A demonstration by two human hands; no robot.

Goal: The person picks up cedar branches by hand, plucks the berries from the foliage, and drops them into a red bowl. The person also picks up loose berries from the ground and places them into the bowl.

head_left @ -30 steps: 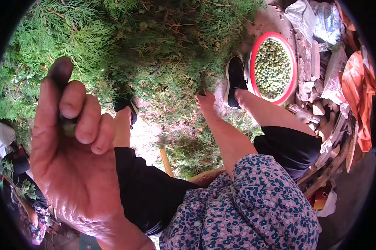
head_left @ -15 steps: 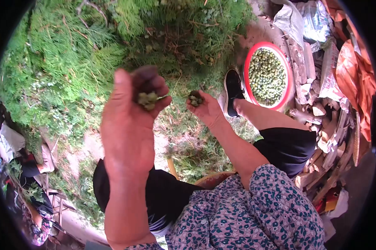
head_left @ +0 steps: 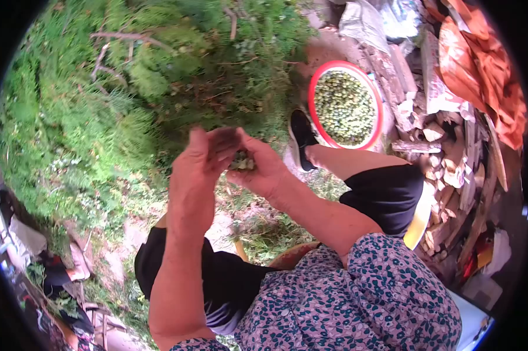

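Note:
My right hand is cupped around a small bunch of green cones, with the fingers partly curled over them. Against its fingertips comes my left hand, its fingers bent and dark at the tips. Motion smears those left fingers, and whether anything lies inside them is hidden. Both hands meet in front of my lap. To the right stands a red-rimmed basin holding many small green cones.
A large heap of cut evergreen branches spreads ahead and left. Split firewood, an orange sheet and pale sacks line the right side. My shoe rests beside the basin. Another person's leg shows at lower left.
My hands, apart before, have come together. The left has lowered and the right has shifted left to meet it. The bunch of cones seen in my left hand is no longer visible there.

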